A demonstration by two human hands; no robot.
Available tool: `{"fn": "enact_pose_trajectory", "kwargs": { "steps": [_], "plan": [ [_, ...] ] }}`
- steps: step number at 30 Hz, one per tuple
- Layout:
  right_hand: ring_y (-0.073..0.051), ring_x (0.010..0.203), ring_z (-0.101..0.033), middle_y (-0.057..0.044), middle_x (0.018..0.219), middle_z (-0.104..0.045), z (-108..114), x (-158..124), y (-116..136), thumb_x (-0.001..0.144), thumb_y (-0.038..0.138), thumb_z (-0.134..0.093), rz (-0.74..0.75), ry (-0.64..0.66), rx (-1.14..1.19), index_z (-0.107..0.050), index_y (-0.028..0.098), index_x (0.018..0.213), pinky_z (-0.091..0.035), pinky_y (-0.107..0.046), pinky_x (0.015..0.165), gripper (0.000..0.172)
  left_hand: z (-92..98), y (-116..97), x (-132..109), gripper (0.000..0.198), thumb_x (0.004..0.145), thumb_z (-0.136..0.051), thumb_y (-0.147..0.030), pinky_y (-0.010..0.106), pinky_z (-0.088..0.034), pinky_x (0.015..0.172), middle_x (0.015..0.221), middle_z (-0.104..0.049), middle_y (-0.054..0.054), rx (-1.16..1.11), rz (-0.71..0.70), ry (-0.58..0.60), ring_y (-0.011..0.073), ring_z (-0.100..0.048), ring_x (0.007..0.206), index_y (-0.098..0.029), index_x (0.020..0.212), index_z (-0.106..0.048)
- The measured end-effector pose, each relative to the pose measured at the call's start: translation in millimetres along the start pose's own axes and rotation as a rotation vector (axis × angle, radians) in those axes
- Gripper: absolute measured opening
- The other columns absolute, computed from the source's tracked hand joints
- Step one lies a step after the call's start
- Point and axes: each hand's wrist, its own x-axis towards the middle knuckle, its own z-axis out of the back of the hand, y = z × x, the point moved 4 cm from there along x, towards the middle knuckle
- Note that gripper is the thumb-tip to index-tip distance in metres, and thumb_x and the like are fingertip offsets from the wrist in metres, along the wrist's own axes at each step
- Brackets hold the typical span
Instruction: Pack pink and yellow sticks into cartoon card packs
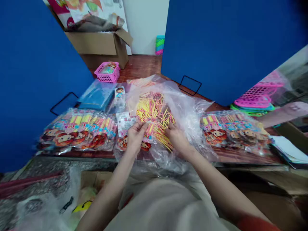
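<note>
A loose pile of thin yellow and pink sticks (150, 104) lies in a large clear plastic bag (185, 106), spread open in front of me. My left hand (136, 134) pinches the upper edge of a small printed plastic packet (147, 136), with some pink and yellow showing in its mouth. The fingers of my right hand (177, 137) are curled closed on sticks at the pile's right side; how many is hidden. Filled packets with cartoon faces (79, 131) lie in an overlapping row to the left. Another row of filled packets (235, 130) lies to the right.
Blue panels (216, 38) stand on both sides. Behind are a pink basket (108, 72), blue plastic sheets (97, 94) and a cardboard box (96, 43). Pink baskets (255, 96) are stacked at right, where another person's forearm (286, 114) reaches in. White papers (291, 149) lie at the right edge.
</note>
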Motion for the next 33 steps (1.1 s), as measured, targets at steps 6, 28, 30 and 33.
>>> {"fn": "enact_pose_trajectory", "kwargs": {
  "steps": [6,28,30,33],
  "plan": [
    [-0.021,0.084,-0.059,-0.01,0.089,-0.065,19.1,5.9,-11.9,0.093,0.023,-0.051,-0.163,-0.258,0.398,-0.067,0.016,0.086,-0.045,-0.031,0.077,0.019,-4.6,-3.0,-4.2,0.025,0.063,-0.081,-0.035,0.021,-0.042,0.064,0.069,-0.066,-0.002,-0.006,0.059,0.02,0.0088,-0.054,0.063,-0.015,0.073,-0.071],
    [-0.008,0.051,-0.046,0.003,0.059,-0.057,78.1,0.7,-2.2,0.075,0.045,-0.076,-0.281,-0.662,1.319,-0.062,0.019,0.073,-0.036,-0.022,0.048,0.029,-40.7,4.8,-19.3,0.023,0.064,-0.081,-0.033,0.022,-0.045,0.066,0.071,-0.069,0.0,0.017,0.101,0.109,0.0105,-0.058,0.065,-0.015,0.074,-0.071],
    [-0.009,0.05,-0.045,0.003,0.059,-0.055,75.4,2.4,-3.0,0.077,0.045,-0.074,-0.255,-0.62,1.301,-0.062,0.019,0.073,-0.035,-0.022,0.048,0.029,-43.4,2.4,-21.3,0.023,0.063,-0.082,-0.032,0.023,-0.046,0.066,0.071,-0.069,0.0,0.017,0.1,0.115,0.0109,-0.058,0.065,-0.015,0.074,-0.071],
    [-0.01,0.053,-0.046,0.002,0.061,-0.055,74.4,4.0,-4.4,0.079,0.045,-0.071,-0.209,-0.574,1.156,-0.063,0.019,0.073,-0.036,-0.024,0.051,0.028,-47.3,-1.4,-24.6,0.024,0.061,-0.083,-0.032,0.023,-0.046,0.067,0.071,-0.069,0.0,0.01,0.109,0.127,0.0114,-0.059,0.066,-0.015,0.074,-0.072]
  ]
}}
